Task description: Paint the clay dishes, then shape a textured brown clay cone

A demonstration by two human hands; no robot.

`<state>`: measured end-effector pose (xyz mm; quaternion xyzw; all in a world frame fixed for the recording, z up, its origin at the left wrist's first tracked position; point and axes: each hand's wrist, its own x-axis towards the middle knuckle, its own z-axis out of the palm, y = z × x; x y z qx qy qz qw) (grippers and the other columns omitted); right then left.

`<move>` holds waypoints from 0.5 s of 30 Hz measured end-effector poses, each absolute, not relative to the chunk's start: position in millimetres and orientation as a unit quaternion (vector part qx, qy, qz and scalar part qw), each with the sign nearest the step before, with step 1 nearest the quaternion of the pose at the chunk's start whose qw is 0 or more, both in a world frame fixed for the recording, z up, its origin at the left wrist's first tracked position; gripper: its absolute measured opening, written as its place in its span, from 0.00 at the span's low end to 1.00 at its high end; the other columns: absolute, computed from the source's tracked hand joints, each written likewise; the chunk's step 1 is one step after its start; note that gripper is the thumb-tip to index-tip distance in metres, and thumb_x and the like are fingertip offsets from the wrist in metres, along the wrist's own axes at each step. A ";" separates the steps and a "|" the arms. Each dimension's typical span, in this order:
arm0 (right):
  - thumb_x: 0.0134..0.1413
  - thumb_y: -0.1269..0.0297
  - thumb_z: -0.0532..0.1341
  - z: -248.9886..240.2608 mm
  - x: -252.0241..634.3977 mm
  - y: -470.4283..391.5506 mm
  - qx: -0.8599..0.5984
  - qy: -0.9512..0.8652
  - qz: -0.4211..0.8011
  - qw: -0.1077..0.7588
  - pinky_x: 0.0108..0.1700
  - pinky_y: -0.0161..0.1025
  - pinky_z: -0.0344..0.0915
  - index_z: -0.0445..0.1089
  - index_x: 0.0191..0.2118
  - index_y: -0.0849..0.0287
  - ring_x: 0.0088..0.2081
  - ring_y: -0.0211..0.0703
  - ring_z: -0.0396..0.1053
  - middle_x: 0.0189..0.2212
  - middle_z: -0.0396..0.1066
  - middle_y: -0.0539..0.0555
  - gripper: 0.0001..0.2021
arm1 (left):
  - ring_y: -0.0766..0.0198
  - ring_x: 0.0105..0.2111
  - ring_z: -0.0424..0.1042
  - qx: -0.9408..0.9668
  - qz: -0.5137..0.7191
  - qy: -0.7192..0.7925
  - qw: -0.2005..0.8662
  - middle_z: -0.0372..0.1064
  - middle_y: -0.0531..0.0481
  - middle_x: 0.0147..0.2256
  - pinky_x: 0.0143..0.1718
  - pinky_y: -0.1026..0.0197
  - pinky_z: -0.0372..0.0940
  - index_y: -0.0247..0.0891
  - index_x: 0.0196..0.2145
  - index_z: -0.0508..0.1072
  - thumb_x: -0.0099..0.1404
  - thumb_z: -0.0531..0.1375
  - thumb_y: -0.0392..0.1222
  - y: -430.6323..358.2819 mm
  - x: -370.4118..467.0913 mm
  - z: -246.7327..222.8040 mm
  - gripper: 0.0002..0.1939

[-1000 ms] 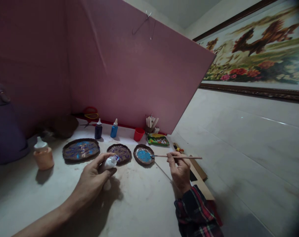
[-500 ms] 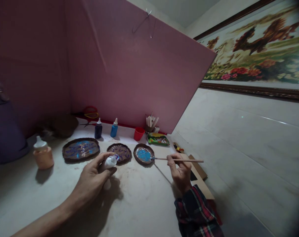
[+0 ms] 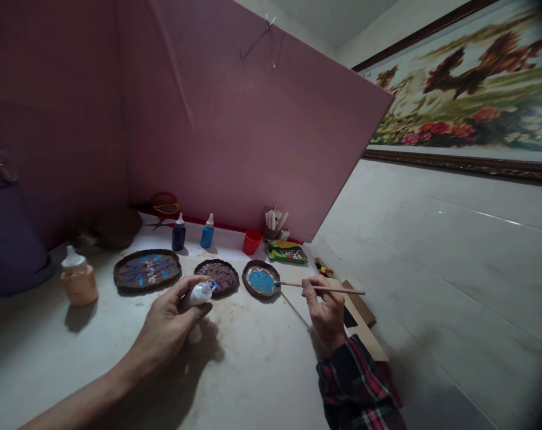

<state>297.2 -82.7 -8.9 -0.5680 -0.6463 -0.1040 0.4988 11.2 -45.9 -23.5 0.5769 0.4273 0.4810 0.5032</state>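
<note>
The left hand [image 3: 163,328] is gripping a white plastic bottle [image 3: 202,292]; the right hand [image 3: 327,313] is pinching a thin wooden paintbrush [image 3: 345,290] at a round brown dish [image 3: 245,279] on the white bench [image 3: 253,358]. Blue is covering its middle; its rim is showing brown.

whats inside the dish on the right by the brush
The dish holds blue and white paint, the white mostly around the blue. Whatever lies under the paint, or under the tip of the brush at the right edge, is covered.
</note>
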 end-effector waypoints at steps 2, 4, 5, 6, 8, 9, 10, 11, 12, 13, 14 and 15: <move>0.59 0.64 0.56 -8.2 297.9 -84.6 -0.558 -0.648 -0.115 0.506 0.27 0.33 0.58 0.65 0.26 0.59 0.23 0.36 0.63 0.19 0.64 0.47 0.10 | 0.68 0.24 0.67 0.575 0.481 0.428 0.505 0.69 0.52 0.35 0.23 0.68 0.60 0.40 0.47 0.67 0.57 0.61 0.43 -45.7 11.3 -24.0 0.19; 0.59 0.64 0.56 -9.0 298.8 -84.9 -0.554 -0.637 -0.120 0.523 0.28 0.33 0.59 0.65 0.27 0.59 0.24 0.36 0.63 0.20 0.64 0.47 0.10 | 0.70 0.24 0.65 0.572 0.481 0.427 0.509 0.68 0.52 0.35 0.23 0.68 0.59 0.40 0.47 0.67 0.57 0.61 0.43 -45.3 11.3 -24.5 0.19; 0.59 0.63 0.56 -9.8 299.1 -84.4 -0.557 -0.629 -0.118 0.529 0.28 0.33 0.59 0.66 0.28 0.59 0.24 0.36 0.63 0.20 0.65 0.47 0.09 | 0.70 0.23 0.65 0.571 0.481 0.427 0.511 0.68 0.51 0.36 0.23 0.68 0.59 0.40 0.47 0.67 0.57 0.61 0.43 -45.1 11.3 -24.8 0.19; 0.59 0.63 0.57 -10.6 299.2 -83.4 -0.563 -0.621 -0.114 0.533 0.28 0.33 0.59 0.66 0.29 0.59 0.23 0.35 0.63 0.21 0.65 0.47 0.08 | 0.70 0.23 0.65 0.570 0.480 0.427 0.512 0.68 0.51 0.35 0.23 0.68 0.59 0.40 0.47 0.67 0.57 0.61 0.43 -44.9 11.2 -24.8 0.19; 0.59 0.62 0.57 -11.7 298.8 -81.2 -0.574 -0.615 -0.100 0.531 0.27 0.33 0.59 0.67 0.30 0.59 0.22 0.35 0.62 0.21 0.65 0.47 0.08 | 0.70 0.22 0.65 0.570 0.479 0.427 0.513 0.68 0.51 0.35 0.22 0.68 0.59 0.39 0.47 0.67 0.57 0.61 0.42 -44.6 11.0 -24.6 0.20; 0.59 0.62 0.57 -11.6 298.3 -80.4 -0.578 -0.617 -0.092 0.526 0.26 0.33 0.58 0.67 0.31 0.59 0.22 0.35 0.62 0.21 0.65 0.47 0.08 | 0.70 0.23 0.65 0.571 0.479 0.426 0.513 0.68 0.51 0.35 0.22 0.68 0.59 0.39 0.47 0.67 0.57 0.61 0.42 -44.5 10.9 -24.3 0.20; 0.59 0.62 0.57 -11.2 297.8 -80.0 -0.580 -0.622 -0.086 0.519 0.26 0.33 0.58 0.67 0.30 0.59 0.22 0.35 0.62 0.21 0.65 0.47 0.09 | 0.69 0.23 0.66 0.571 0.480 0.425 0.513 0.68 0.51 0.34 0.23 0.68 0.59 0.39 0.47 0.67 0.57 0.61 0.42 -44.6 10.8 -23.9 0.20; 0.59 0.62 0.57 -10.5 297.4 -80.1 -0.581 -0.628 -0.082 0.511 0.26 0.33 0.58 0.66 0.29 0.59 0.22 0.35 0.62 0.20 0.64 0.47 0.09 | 0.69 0.23 0.66 0.571 0.481 0.424 0.512 0.69 0.51 0.34 0.23 0.68 0.59 0.39 0.47 0.67 0.57 0.61 0.42 -44.8 10.8 -23.5 0.20; 0.59 0.62 0.56 -9.7 297.1 -80.6 -0.581 -0.634 -0.080 0.504 0.26 0.33 0.57 0.66 0.28 0.59 0.22 0.35 0.61 0.20 0.64 0.47 0.10 | 0.69 0.23 0.66 0.570 0.483 0.423 0.512 0.69 0.51 0.34 0.22 0.68 0.59 0.39 0.47 0.67 0.57 0.61 0.42 -45.1 10.8 -23.0 0.20; 0.59 0.62 0.56 -9.1 297.1 -81.4 -0.579 -0.638 -0.081 0.501 0.26 0.33 0.57 0.65 0.27 0.59 0.22 0.35 0.61 0.19 0.63 0.47 0.11 | 0.70 0.22 0.65 0.569 0.484 0.423 0.513 0.69 0.52 0.33 0.22 0.68 0.59 0.39 0.47 0.67 0.57 0.61 0.42 -45.6 10.9 -22.5 0.19; 0.59 0.62 0.56 -8.7 297.5 -82.2 -0.577 -0.638 -0.083 0.504 0.27 0.33 0.57 0.65 0.26 0.59 0.22 0.35 0.61 0.19 0.63 0.47 0.12 | 0.71 0.20 0.64 0.567 0.483 0.424 0.514 0.69 0.52 0.33 0.21 0.68 0.58 0.39 0.47 0.67 0.57 0.61 0.42 -46.0 10.9 -22.0 0.19; 0.59 0.62 0.56 -8.8 298.0 -82.9 -0.574 -0.633 -0.086 0.512 0.27 0.33 0.57 0.64 0.25 0.59 0.22 0.35 0.61 0.19 0.62 0.47 0.12 | 0.72 0.19 0.62 0.566 0.482 0.426 0.516 0.68 0.53 0.32 0.20 0.68 0.57 0.39 0.47 0.67 0.57 0.61 0.42 -46.5 11.0 -21.5 0.19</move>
